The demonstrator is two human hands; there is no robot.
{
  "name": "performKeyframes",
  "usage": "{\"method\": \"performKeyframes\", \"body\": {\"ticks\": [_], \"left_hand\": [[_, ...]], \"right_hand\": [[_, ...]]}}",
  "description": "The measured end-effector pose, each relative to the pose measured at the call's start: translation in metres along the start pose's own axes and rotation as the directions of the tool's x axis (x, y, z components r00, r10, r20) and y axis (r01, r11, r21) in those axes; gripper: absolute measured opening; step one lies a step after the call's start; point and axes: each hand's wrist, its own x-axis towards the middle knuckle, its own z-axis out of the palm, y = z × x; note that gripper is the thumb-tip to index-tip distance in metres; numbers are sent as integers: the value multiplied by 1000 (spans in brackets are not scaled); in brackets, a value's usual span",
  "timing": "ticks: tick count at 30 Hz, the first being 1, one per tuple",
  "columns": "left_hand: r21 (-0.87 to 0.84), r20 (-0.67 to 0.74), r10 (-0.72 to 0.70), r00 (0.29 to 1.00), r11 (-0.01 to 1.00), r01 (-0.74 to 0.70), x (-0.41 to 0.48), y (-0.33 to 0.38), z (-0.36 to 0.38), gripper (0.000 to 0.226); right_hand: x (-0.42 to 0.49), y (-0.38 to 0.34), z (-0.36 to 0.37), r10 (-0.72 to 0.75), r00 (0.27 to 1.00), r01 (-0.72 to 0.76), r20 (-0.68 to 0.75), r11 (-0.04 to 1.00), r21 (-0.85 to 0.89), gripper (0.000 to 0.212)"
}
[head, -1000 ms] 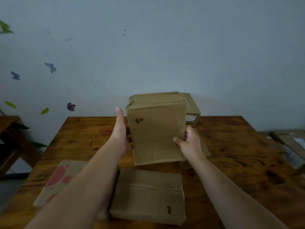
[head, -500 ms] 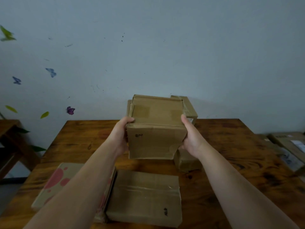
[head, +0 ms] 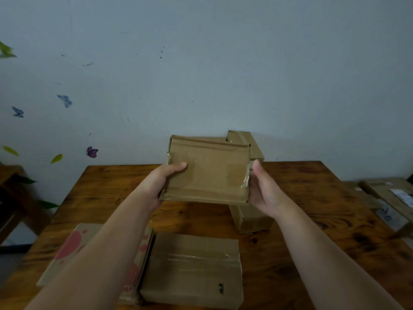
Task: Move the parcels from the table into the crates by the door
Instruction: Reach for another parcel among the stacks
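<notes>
I hold a brown cardboard parcel [head: 207, 171] in the air over the wooden table [head: 312, 209], its taped top face turned toward me. My left hand [head: 163, 182] grips its left edge, thumb on top. My right hand [head: 266, 191] holds the right edge, thumb up along the side. Behind it a second cardboard box [head: 248, 142] stands at the back, and a smaller box [head: 250, 218] sits on the table under my right hand. A flat taped parcel [head: 194, 269] lies near the front edge, beside a flat box with pink spots [head: 73, 245].
A pale blue wall [head: 223, 63] with butterfly stickers rises directly behind the table. More cardboard boxes [head: 388, 198] lie low beyond the table's right edge. A dark wooden piece of furniture [head: 11, 198] stands to the left. No crates or door are in view.
The held parcel has been lifted off the stack and tipped so its top faces me. My left hand moved from a flat touch on its side to a grip.
</notes>
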Motion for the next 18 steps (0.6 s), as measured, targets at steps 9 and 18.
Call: {"method": "performKeyframes", "body": {"ticks": [9, 18], "left_hand": [[143, 131, 120, 984, 980, -138, -10, -4, -10, 81], [94, -82, 75, 994, 993, -67, -6, 2, -6, 44]], "right_hand": [[8, -7, 8, 136, 969, -93, -205, 974, 205, 29], [10, 13, 12, 71, 992, -65, -105, 996, 62, 33]]}}
